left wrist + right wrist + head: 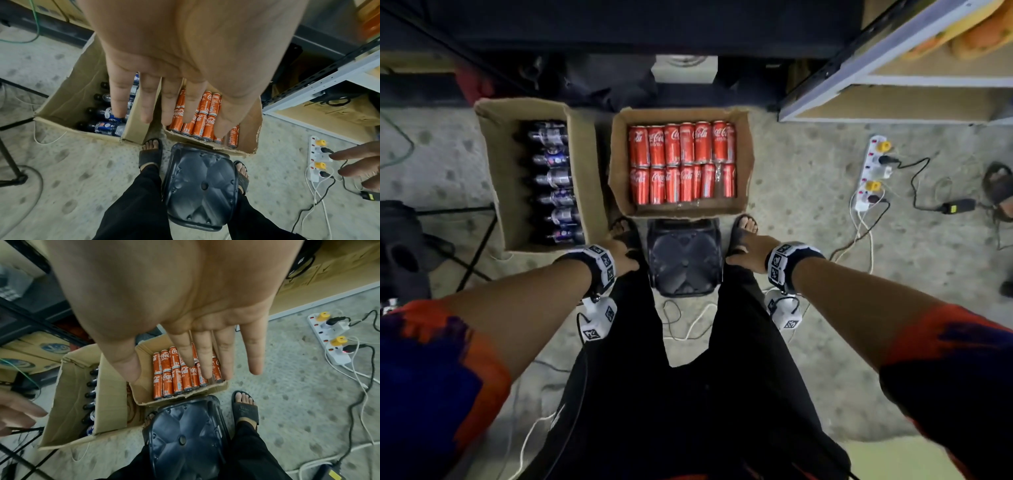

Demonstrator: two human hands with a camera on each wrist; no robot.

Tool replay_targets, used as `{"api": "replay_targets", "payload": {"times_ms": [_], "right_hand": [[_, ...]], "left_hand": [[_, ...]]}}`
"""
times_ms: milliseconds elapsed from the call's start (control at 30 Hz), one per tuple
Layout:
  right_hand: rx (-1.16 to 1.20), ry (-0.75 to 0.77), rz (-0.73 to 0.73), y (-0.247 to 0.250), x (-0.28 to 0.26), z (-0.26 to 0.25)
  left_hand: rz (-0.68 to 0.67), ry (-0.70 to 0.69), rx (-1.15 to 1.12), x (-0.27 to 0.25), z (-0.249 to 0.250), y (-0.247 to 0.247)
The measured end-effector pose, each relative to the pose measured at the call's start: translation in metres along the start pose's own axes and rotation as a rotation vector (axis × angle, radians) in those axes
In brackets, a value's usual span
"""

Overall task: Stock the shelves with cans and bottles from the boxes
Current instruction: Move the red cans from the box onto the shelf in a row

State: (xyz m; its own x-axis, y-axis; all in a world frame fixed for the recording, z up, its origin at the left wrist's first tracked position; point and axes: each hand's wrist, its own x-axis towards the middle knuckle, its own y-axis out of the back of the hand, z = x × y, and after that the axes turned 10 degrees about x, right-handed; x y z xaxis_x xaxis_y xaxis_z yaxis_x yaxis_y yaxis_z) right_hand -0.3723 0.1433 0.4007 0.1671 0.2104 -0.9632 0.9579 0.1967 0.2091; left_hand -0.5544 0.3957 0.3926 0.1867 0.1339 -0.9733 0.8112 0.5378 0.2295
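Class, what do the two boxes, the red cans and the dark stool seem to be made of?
Boxes: brown cardboard, matt, with torn, ragged edges. Red cans: probably metal, glossy print, silvery rims. Stool: likely moulded plastic, dark with a slight sheen.

Two boxes (592,164) are present. One holds six bottles (551,178). The other holds two rows of red cans (681,164), seven per row.

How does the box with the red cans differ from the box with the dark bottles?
The can box is wide and holds red cans lying in two rows; the bottle box is narrow and holds dark bottles lying in one column. The cans nearly fill their box; the bottles leave bare floor along one side. Both are open brown cardboard, standing on the floor.
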Motion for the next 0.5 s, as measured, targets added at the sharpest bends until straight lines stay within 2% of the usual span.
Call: {"api": "replay_targets", "payload": {"times_ms": [233, 367, 500], "right_hand": [[0.007, -0.022, -0.005, -0.005, 0.075, 0.004], [-0.024, -0.007, 0.012, -0.005, 0.131, 0.007], [0.012, 0.021, 0.061, 0.002, 0.185, 0.006]], "left_hand": [[0.004, 0.08, -0.077, 0.072, -0.001, 0.002], [0.062, 0.056, -0.096, 0.129, -0.001, 0.005], [0.044, 0.078, -0.153, 0.182, 0.008, 0.019]]}}
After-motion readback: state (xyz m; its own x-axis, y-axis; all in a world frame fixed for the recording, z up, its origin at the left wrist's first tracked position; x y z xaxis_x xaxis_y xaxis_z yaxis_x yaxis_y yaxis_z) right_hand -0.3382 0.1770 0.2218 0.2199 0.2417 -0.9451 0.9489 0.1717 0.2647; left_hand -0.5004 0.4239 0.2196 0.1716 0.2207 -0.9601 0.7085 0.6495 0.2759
